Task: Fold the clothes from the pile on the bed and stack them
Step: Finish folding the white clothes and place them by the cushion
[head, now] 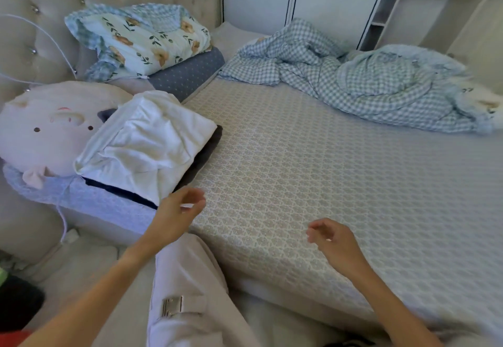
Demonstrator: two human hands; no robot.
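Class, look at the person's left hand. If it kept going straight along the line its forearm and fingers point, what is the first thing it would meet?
Most likely the folded white garment topping the stack just beyond the left hand. The fingers hang loosely curled, holding nothing, close to its near corner; depth is unclear from one view, so it might skim the patterned mattress first.

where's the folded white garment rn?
Head view, left side: the folded white garment lies on top of a dark folded garment, leaning against the pig plush pillow, just beyond the left hand.
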